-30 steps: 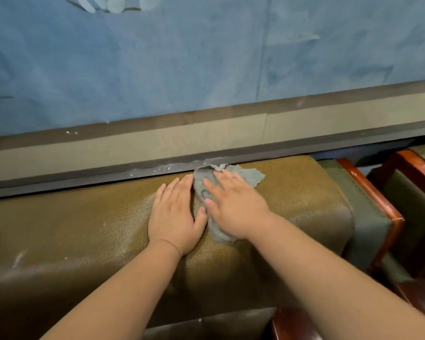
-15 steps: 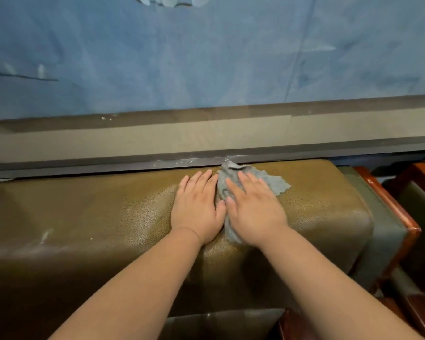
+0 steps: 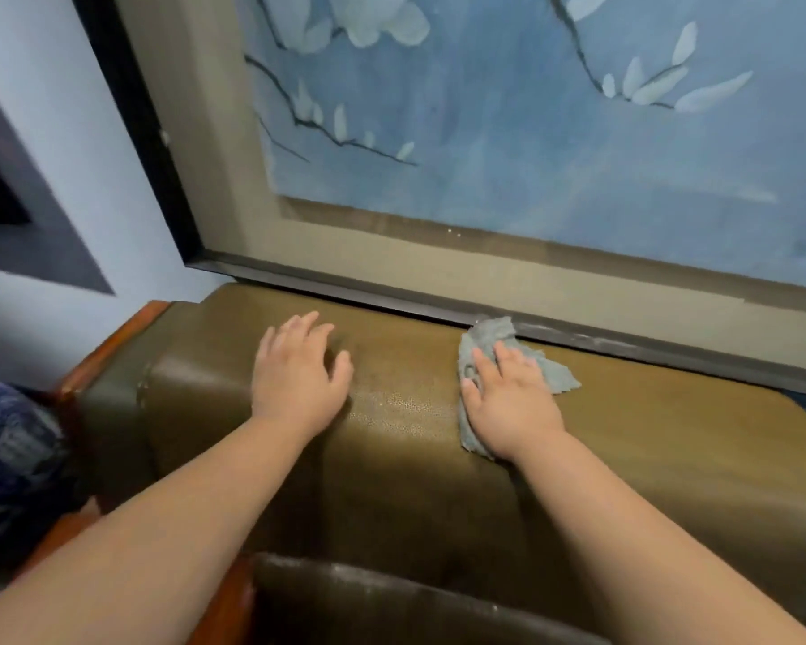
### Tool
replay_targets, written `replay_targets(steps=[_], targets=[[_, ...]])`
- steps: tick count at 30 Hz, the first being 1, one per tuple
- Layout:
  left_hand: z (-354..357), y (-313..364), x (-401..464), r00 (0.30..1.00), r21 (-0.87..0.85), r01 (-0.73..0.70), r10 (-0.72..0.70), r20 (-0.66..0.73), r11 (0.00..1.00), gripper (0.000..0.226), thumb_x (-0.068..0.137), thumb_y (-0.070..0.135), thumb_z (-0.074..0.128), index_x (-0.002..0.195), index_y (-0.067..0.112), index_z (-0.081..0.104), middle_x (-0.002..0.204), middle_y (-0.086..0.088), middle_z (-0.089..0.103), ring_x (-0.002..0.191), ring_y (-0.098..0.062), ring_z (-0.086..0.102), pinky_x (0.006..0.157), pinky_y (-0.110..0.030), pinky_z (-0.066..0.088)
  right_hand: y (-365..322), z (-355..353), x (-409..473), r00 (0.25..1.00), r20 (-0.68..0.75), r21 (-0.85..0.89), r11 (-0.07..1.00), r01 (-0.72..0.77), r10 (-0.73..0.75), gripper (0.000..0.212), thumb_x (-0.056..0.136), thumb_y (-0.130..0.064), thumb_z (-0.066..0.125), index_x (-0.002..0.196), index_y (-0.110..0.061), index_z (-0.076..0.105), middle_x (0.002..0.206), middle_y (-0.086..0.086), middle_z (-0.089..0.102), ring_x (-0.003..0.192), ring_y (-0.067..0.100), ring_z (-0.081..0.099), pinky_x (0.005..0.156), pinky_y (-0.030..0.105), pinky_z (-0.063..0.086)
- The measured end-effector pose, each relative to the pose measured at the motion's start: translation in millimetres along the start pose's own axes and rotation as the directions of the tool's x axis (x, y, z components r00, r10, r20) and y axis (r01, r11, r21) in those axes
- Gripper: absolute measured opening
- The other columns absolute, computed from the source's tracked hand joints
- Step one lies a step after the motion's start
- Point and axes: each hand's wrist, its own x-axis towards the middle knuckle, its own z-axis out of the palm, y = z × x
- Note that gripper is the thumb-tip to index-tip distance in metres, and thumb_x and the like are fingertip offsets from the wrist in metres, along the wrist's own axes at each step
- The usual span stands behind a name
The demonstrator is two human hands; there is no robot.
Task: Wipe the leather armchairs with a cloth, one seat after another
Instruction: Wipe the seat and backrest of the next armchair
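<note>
Your hands on the armchair's top edge

Your right hand (image 3: 508,402) presses the cloth (image 3: 557,374) flat-fingered beside the picture frame (image 3: 345,286); your left hand (image 3: 299,370) rests open, bare leather (image 3: 406,393) between them.

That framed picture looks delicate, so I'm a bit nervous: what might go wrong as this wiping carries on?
1. The cloth under the right hand already touches the picture frame; a hard stroke might knock it.
2. The right hand lies flat on the cloth, not gripping, so it may slip off.
3. The bare left hand on the chair back may smudge the leather.
</note>
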Motion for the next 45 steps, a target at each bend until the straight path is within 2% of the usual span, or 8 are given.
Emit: replay_targets(steps=[4,10,16,19,26,34,41,45], targets=[[-6,-86,24,0.983,0.088,0.181,-0.182,0.003,0.979,0.061,0.104,0.057,0.031,0.153,0.027,0.050,0.161,0.000,0.047,0.151,-0.022,0.037,0.129,-0.054,0.020,-14,0,15,0.996,0.033,0.022,0.996,0.086,-0.087,0.065,0.107,-0.056,0.021,0.166,-0.028,0.018,0.173,0.002,0.012,0.159,0.020,0.008,0.130,0.038,0.003],[19,-95,27,0.988,0.172,0.144,-0.130,-0.088,0.975,0.065,0.097,0.055,0.026,0.151,0.033,0.054,0.160,0.002,0.049,0.149,-0.025,0.040,0.126,-0.052,0.022,8,-7,10,0.971,-0.005,0.013,0.971,-0.237,0.237,0.072,0.103,-0.061,0.020,0.164,-0.023,0.027,0.170,0.011,0.023,0.157,0.027,0.017,0.129,0.043,0.011],[22,-101,26,0.982,0.132,0.141,-0.122,-0.145,0.981,0.062,0.095,0.054,0.034,0.148,0.032,0.058,0.157,0.003,0.053,0.146,-0.025,0.041,0.126,-0.052,0.021,-140,12,45,0.980,0.005,0.001,0.980,0.200,-0.200,0.081,0.096,-0.068,0.010,0.165,-0.027,0.015,0.172,0.012,0.013,0.158,0.031,0.010,0.129,0.049,0.009],[23,-101,27,0.980,0.121,0.133,-0.112,-0.164,0.984,0.061,0.094,0.054,0.036,0.147,0.033,0.059,0.156,0.004,0.053,0.146,-0.023,0.041,0.127,-0.051,0.020,-128,12,48,0.963,0.010,0.013,0.963,0.271,-0.271,0.084,0.094,-0.072,0.010,0.165,-0.029,0.019,0.173,0.005,0.013,0.159,0.024,0.009,0.130,0.044,0.007],[34,-104,28,0.963,0.067,0.125,-0.105,-0.248,0.990,0.056,0.093,0.049,0.043,0.140,0.031,0.065,0.151,0.003,0.058,0.144,-0.024,0.045,0.126,-0.050,0.021,-55,-3,46,0.989,-0.021,0.004,0.989,-0.148,0.148,0.080,0.099,-0.069,0.025,0.162,-0.020,0.029,0.169,0.014,0.024,0.156,0.028,0.017,0.129,0.042,0.008],[31,-107,26,0.967,0.075,0.149,-0.129,-0.218,0.986,0.057,0.096,0.049,0.037,0.145,0.032,0.061,0.155,0.007,0.054,0.148,-0.019,0.039,0.128,-0.046,0.018,-194,8,86,0.904,0.042,0.032,0.905,0.424,-0.425,0.072,0.104,-0.066,0.020,0.166,-0.030,0.015,0.174,0.003,0.008,0.160,0.022,0.005,0.130,0.041,0.003],[39,-110,29,0.962,0.022,0.145,-0.136,-0.235,0.989,0.057,0.093,0.051,0.042,0.143,0.033,0.063,0.154,0.009,0.055,0.147,-0.019,0.040,0.128,-0.045,0.017,-128,-1,71,0.980,0.035,-0.040,0.980,0.197,-0.195,0.076,0.100,-0.062,0.014,0.165,-0.023,0.020,0.173,0.007,0.012,0.159,0.023,0.007,0.130,0.043,0.006],[41,-110,30,0.966,0.017,0.159,-0.152,-0.210,0.987,0.057,0.096,0.047,0.038,0.145,0.030,0.062,0.153,0.008,0.056,0.147,-0.018,0.040,0.128,-0.045,0.016,-216,17,89,0.928,-0.011,-0.001,0.928,0.372,-0.372,0.066,0.107,-0.053,0.010,0.166,-0.023,0.017,0.173,0.011,0.010,0.160,0.026,0.006,0.130,0.047,0.006]])
